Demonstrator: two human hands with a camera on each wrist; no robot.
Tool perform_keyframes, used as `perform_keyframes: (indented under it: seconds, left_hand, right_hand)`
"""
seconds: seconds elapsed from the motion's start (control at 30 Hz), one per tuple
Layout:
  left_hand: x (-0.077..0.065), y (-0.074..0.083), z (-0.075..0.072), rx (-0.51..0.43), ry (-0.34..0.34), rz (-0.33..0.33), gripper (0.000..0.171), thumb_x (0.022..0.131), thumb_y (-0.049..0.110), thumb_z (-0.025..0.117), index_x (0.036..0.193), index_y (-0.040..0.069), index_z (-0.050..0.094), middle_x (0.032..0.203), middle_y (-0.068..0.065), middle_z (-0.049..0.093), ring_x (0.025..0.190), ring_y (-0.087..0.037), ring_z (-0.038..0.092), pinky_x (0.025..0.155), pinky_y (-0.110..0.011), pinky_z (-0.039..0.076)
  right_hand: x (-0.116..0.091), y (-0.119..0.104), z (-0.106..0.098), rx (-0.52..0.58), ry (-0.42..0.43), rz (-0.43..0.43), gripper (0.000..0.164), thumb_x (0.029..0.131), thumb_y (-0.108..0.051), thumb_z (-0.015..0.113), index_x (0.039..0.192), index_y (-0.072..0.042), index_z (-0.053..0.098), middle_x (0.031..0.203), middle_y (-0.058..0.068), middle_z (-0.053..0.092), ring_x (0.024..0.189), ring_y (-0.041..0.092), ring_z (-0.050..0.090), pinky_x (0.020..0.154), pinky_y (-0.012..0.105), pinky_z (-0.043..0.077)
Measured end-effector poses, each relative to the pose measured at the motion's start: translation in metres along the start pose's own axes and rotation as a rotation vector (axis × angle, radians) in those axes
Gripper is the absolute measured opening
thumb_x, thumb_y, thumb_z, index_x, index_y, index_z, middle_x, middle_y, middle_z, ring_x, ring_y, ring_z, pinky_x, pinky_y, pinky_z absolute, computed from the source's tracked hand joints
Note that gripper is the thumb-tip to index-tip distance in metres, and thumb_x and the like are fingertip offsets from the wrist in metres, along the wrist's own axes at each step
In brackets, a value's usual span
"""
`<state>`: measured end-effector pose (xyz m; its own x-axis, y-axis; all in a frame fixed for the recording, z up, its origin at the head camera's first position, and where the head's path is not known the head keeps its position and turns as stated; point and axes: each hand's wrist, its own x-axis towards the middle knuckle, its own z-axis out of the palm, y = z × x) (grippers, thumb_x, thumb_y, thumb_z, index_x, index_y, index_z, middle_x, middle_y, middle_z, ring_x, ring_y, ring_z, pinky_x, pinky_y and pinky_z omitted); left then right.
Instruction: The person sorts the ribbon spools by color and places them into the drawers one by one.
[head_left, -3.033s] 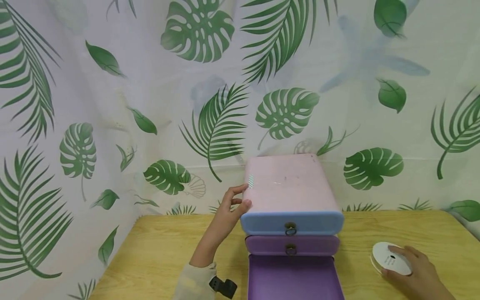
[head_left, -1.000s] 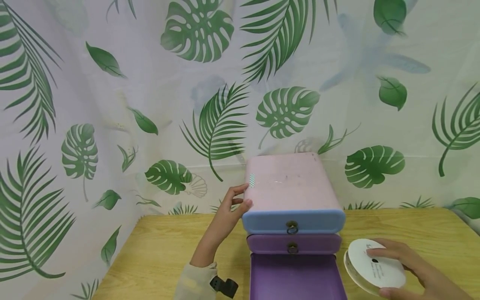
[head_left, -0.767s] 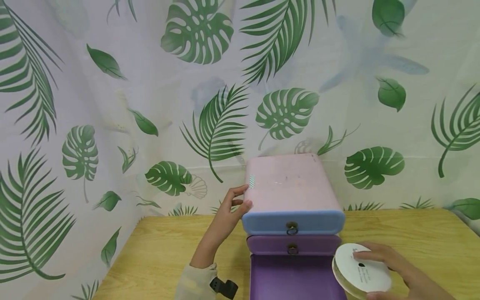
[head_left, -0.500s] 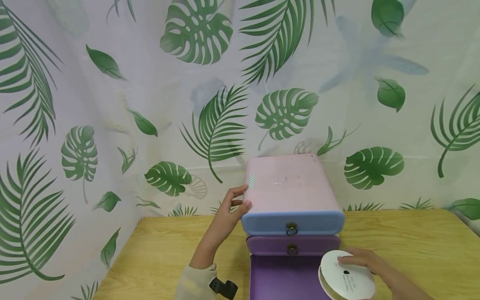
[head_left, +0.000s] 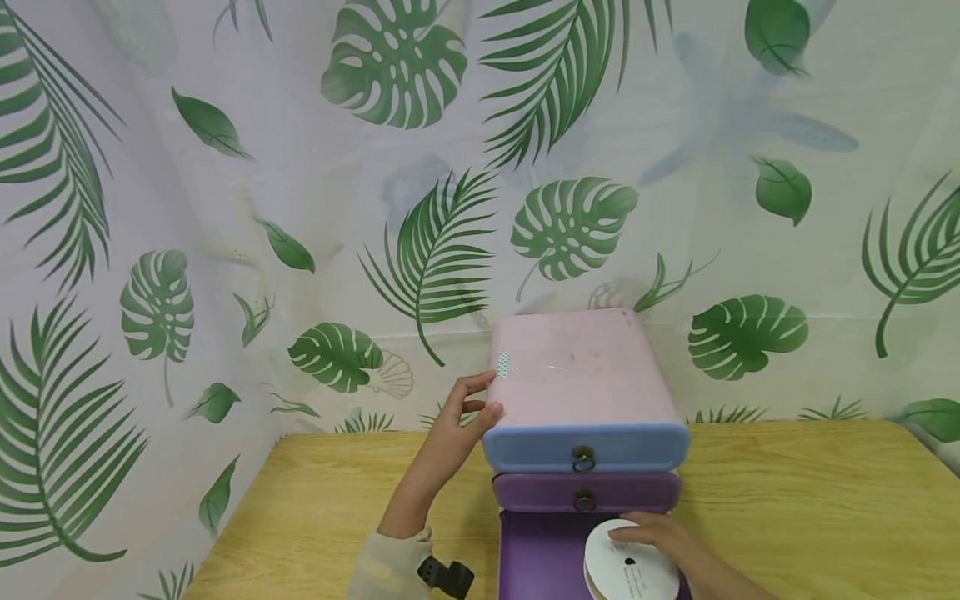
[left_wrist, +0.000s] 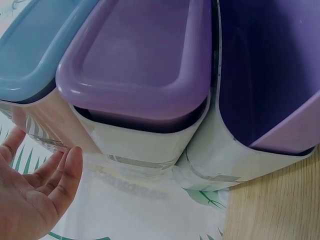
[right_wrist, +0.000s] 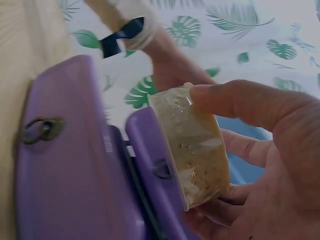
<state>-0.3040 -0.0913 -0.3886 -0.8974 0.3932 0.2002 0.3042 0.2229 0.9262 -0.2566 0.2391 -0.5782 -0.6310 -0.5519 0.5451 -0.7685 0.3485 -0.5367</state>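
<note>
A white ribbon spool point(head_left: 637, 579), wound with cream, gold-flecked ribbon as the right wrist view shows, is gripped by its rim in my right hand point(head_left: 678, 546). Spool and hand are over the right side of the pulled-out purple bottom drawer point(head_left: 536, 550). My left hand point(head_left: 453, 425) rests its relaxed fingertips against the left side of the pink top box point(head_left: 585, 367) of the drawer stack. Below that box's blue front point(head_left: 525, 448) is a pushed-in purple drawer point(head_left: 532, 492) with a ring pull. The bottom drawer's near end is cut off in the head view.
The stack stands on a wood-grain table point(head_left: 825, 508) close to a leaf-printed cloth backdrop point(head_left: 450, 125). A black band point(head_left: 446, 575) is strapped round the left sleeve.
My right hand has lifted the ribbon spool from the table at the right and carried it leftward over the bottom drawer. The left hand has stayed at the pink box.
</note>
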Motion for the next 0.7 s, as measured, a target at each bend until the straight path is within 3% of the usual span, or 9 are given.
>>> perform_keyframes:
  seconds: [0.03,0.07,0.17,0.27,0.4,0.7]
  left_hand:
    - [0.0,0.0,0.0,0.0,0.0,0.001,0.052,0.096,0.039,0.055,0.144,0.031,0.038,0.151,-0.006,0.032,0.125,-0.026,0.044,0.093,-0.043,0.047]
    - [0.0,0.0,0.0,0.001,0.001,-0.001,0.052,0.096,0.039,0.055,0.144,0.031,0.038,0.151,-0.006,0.032,0.124,-0.026,0.044,0.093,-0.043,0.047]
    - [-0.001,0.0,0.0,0.003,0.003,-0.002,0.052,0.096,0.04,0.055,0.144,0.031,0.038,0.15,-0.007,0.032,0.124,-0.026,0.044,0.093,-0.042,0.048]
    - [-0.001,0.0,0.0,0.007,0.007,-0.005,0.052,0.095,0.04,0.055,0.144,0.032,0.038,0.15,-0.006,0.032,0.124,-0.026,0.044,0.093,-0.042,0.047]
    - [-0.001,0.0,0.0,0.01,0.007,-0.002,0.053,0.096,0.041,0.055,0.144,0.031,0.038,0.151,-0.006,0.032,0.125,-0.026,0.043,0.092,-0.042,0.047]
    - [-0.001,0.0,0.0,0.013,0.007,0.001,0.052,0.095,0.042,0.055,0.144,0.033,0.038,0.151,-0.006,0.032,0.125,-0.026,0.043,0.093,-0.043,0.047]
  right_hand:
    - [0.003,-0.016,-0.002,-0.04,0.015,-0.135,0.06,0.09,-0.051,0.058,0.144,-0.028,0.043,0.143,-0.006,0.046,0.132,0.002,0.037,0.09,0.027,0.042]
    - [0.007,-0.035,-0.006,-0.07,0.017,-0.202,0.064,0.09,-0.054,0.056,0.146,-0.026,0.039,0.146,-0.003,0.041,0.133,0.006,0.036,0.087,0.03,0.043]
    - [0.022,-0.076,-0.013,-0.017,-0.022,-0.13,0.057,0.094,-0.046,0.055,0.146,-0.032,0.035,0.146,-0.015,0.033,0.133,-0.005,0.028,0.084,0.026,0.044]
    - [0.027,-0.091,-0.015,0.056,-0.052,-0.061,0.054,0.094,-0.041,0.057,0.144,-0.032,0.038,0.145,-0.017,0.033,0.132,-0.008,0.026,0.081,0.026,0.045]
    - [0.028,-0.09,-0.01,0.091,-0.042,-0.049,0.058,0.092,-0.036,0.064,0.144,-0.03,0.039,0.144,-0.015,0.034,0.132,-0.007,0.025,0.083,0.025,0.044]
    - [0.027,-0.08,-0.005,0.025,-0.024,-0.035,0.063,0.088,-0.038,0.069,0.143,-0.028,0.04,0.145,-0.015,0.03,0.131,-0.007,0.024,0.082,0.023,0.044]
